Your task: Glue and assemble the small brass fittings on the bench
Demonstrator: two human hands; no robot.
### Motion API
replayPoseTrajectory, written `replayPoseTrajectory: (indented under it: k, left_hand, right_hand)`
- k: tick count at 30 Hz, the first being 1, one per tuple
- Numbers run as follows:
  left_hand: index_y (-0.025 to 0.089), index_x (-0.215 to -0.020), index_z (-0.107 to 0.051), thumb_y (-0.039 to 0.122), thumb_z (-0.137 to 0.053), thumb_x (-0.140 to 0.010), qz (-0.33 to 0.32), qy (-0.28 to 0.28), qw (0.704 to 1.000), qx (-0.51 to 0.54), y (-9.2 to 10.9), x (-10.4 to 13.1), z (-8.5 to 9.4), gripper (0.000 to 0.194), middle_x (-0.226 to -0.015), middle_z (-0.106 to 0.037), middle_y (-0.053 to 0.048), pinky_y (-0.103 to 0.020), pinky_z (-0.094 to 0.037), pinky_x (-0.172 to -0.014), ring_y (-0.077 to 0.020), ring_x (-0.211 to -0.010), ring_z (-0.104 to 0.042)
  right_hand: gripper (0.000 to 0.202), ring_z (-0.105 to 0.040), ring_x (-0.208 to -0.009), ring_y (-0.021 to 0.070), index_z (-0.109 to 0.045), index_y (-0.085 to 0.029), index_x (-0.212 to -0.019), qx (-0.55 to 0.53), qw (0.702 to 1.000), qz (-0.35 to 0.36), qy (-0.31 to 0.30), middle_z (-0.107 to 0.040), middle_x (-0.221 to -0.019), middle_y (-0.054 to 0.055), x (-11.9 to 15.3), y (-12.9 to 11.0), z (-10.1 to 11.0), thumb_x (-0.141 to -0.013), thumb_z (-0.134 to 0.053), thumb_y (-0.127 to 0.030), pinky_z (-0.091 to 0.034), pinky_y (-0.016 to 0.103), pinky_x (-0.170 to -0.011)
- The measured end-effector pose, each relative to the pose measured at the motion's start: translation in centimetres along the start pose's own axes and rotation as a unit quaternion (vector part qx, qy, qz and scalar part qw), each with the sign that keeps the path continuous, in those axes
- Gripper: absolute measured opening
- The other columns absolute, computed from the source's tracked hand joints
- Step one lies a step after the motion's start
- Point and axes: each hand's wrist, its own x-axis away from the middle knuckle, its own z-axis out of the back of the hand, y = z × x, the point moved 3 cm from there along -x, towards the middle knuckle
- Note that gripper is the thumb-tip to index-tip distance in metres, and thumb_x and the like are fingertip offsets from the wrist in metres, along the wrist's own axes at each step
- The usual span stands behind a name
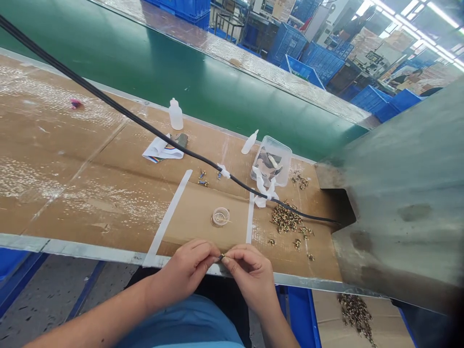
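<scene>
My left hand [188, 266] and my right hand [252, 273] meet at the table's front edge, thumbs and fingertips pinched on one small dark and brass-coloured part [221, 257] between them. Just beyond lies a small round clear dish [220, 217] with a thin stick in it, on a cardboard sheet [195, 212] bordered by white tape. To the right is a pile of small brass-coloured parts [286, 217], with several loose ones around it. A few parts with blue on them [203, 183] lie behind the sheet.
A black cable [145, 124] crosses above the table. Behind are a white bottle [176, 115], a smaller bottle [250, 142], cloths [163, 149] and a clear plastic box [286, 152]. A metal panel [406, 193] stands at right; a green belt [163, 67] runs along the back.
</scene>
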Motion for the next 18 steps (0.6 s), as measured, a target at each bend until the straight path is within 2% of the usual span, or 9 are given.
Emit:
replayPoseTrajectory:
  k: [6, 18]
  left_hand:
    - [0.017, -0.085, -0.058, 0.013, -0.042, -0.093, 0.025, -0.019, 0.999, 0.023, -0.21, -0.19, 0.16, 0.018, -0.077, -0.061, -0.002, -0.023, -0.043, -0.069, -0.0139, -0.074, -0.056]
    - [0.017, -0.083, -0.058, 0.013, -0.043, -0.092, 0.027, -0.040, 0.998, 0.029, -0.36, -0.36, 0.34, 0.017, -0.076, -0.061, -0.001, -0.022, -0.042, -0.067, -0.0133, -0.072, -0.056]
  right_hand:
    - [0.010, -0.060, -0.071, 0.0149, -0.073, -0.020, -0.076, 0.012, 1.000, 0.022, -0.007, -0.065, -0.077, 0.003, -0.19, -0.26, 0.08, -0.080, -0.065, -0.016, -0.045, 0.023, -0.061]
    - [0.010, -0.061, -0.072, 0.0147, -0.073, -0.020, -0.076, 0.018, 0.999, 0.041, -0.019, -0.066, -0.077, 0.003, -0.22, -0.31, 0.14, -0.080, -0.066, -0.014, -0.046, 0.023, -0.064]
